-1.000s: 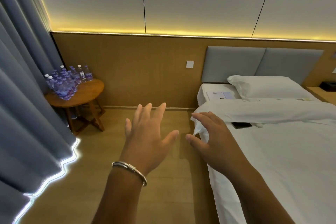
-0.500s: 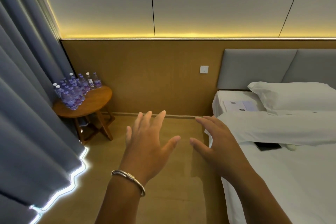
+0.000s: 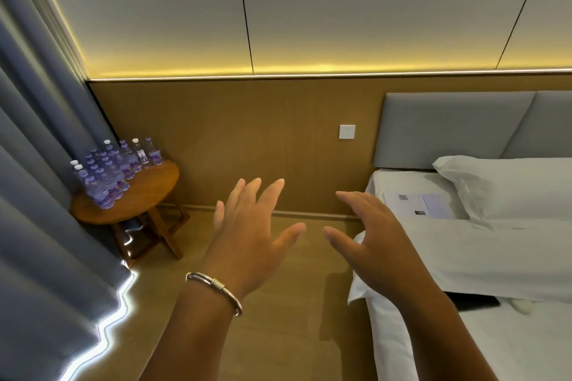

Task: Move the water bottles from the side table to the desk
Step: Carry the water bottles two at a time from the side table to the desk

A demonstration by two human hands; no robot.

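Roughly twenty water bottles (image 3: 115, 171) clustered upright on one round side table (image 3: 148, 192). Left hand (image 3: 247, 233), right hand (image 3: 373, 244) spread, grasping nothing.

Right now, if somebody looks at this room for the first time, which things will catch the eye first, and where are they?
First the two bare hands, the left hand with a silver bracelet and the right hand, both open and holding nothing, raised mid-frame over the wooden floor. Next the cluster of clear plastic water bottles with purple labels standing on the round wooden side table at left, beside the grey-blue curtain. At right lies the white bed.
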